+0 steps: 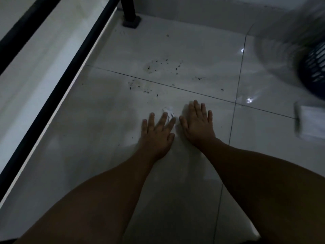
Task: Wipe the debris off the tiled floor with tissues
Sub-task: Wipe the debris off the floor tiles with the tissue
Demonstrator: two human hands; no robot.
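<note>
Both hands lay spread and flat on the floor [105, 120]. The left hand [157, 132] pinned a crumpled tissue [168, 111] under its fingertips; the right hand [197, 123] rested just beside it. The debris [158, 74] lay scattered ahead, beyond the tissue.

Crumpled white tissue [168, 112] on glossy white tiled floor [109, 120], dark debris [153, 74] scattered beyond

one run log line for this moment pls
left hand flat, open | right hand flat, open | tissue between fingertips | debris ahead, unwiped
</note>
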